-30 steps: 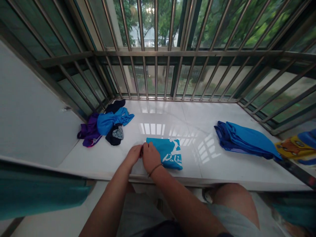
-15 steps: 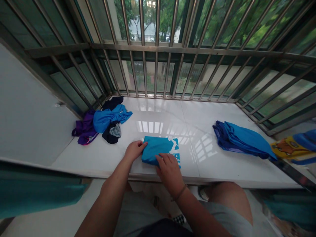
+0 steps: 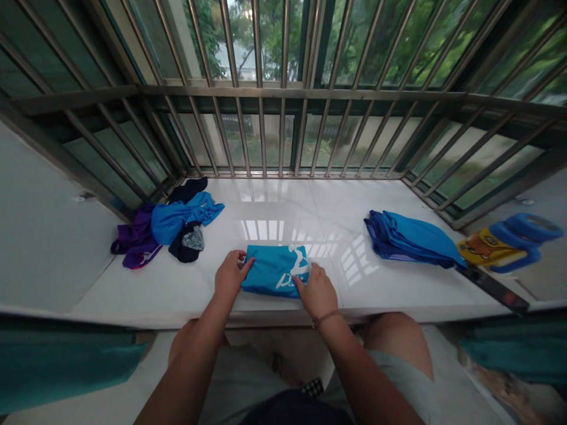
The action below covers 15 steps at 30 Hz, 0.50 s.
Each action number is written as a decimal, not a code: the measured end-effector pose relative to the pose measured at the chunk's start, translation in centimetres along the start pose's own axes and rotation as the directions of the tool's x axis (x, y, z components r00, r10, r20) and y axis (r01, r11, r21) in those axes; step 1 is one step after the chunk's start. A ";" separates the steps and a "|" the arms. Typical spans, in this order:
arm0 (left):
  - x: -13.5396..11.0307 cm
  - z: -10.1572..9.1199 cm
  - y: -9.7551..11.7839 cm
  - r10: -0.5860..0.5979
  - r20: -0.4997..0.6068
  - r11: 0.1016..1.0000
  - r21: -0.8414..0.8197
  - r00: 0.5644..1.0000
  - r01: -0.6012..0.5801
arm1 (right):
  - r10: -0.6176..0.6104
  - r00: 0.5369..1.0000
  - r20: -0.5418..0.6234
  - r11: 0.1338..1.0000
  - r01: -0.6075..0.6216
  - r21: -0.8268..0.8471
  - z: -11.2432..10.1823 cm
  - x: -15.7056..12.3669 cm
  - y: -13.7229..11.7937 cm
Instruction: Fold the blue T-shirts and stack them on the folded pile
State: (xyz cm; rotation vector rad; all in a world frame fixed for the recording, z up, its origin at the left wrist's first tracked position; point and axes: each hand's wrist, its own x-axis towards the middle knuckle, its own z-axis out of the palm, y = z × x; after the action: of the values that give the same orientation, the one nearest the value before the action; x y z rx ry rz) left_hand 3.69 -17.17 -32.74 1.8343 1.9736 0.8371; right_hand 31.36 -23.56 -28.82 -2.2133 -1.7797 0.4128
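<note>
We have the folded teal shirt [image 3: 274,271] lying at the near edge of the white table [image 3: 354,277]. Our left hand [image 3: 228,275] pinches its left edge; our right hand [image 3: 318,291] rests spread on its right corner. It looks soft, light, floppy: best gripped by both folded edges.

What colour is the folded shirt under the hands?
Turquoise blue with white lettering; the folded shirt shows best in the head view.

White marble ledge [image 3: 283,206], folded teal shirt [image 3: 274,270], crumpled clothes pile [image 3: 166,227], blue folded stack [image 3: 410,239]
</note>
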 end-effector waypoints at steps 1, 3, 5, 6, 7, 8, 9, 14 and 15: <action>-0.1 0.0 0.0 0.026 -0.010 1.000 -0.005 1.000 -0.026 | 0.008 0.997 0.070 0.998 -0.013 0.063 -0.1 0.7 -0.2; -0.1 -0.1 0.1 0.057 -0.015 0.998 -0.018 0.998 -0.057 | -0.006 0.987 0.163 0.978 -0.028 0.207 -0.3 1.8 -0.5; 0.0 -0.3 0.2 0.052 -0.009 0.998 -0.043 0.999 -0.053 | -0.046 0.980 0.193 0.948 -0.018 0.318 -0.5 2.7 -0.4; 0.0 -0.4 0.2 0.037 -0.010 0.998 -0.052 0.999 -0.038 | -0.073 0.977 0.200 0.923 -0.010 0.385 -0.8 3.0 -0.1; 0.0 -0.5 0.2 0.018 -0.015 0.998 -0.055 1.000 -0.019 | -0.094 0.975 0.204 0.884 -0.013 0.467 -1.1 3.4 0.3; 0.0 -0.5 0.3 -0.003 -0.020 0.999 -0.050 1.000 0.002 | -0.106 0.973 0.207 0.829 -0.029 0.558 -1.5 3.8 0.9; 0.0 -0.5 0.3 -0.020 -0.022 0.999 -0.038 1.000 0.019 | -0.106 0.972 0.209 0.756 -0.058 0.652 -2.1 4.2 1.6; 0.0 -0.4 0.3 -0.024 0.006 0.999 0.033 1.000 0.024 | -0.026 0.991 0.130 0.630 -0.085 0.772 -7.5 7.2 5.7; 0.0 -0.4 0.3 -0.023 0.010 0.999 0.037 1.000 0.022 | -0.020 0.994 0.104 0.648 -0.066 0.759 -8.9 7.9 6.4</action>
State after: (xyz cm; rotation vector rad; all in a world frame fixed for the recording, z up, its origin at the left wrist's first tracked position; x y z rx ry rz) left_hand 3.71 -17.20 -32.24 1.8296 2.0127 0.7876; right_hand 42.18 -17.42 -23.42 -1.6021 -1.2443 1.0773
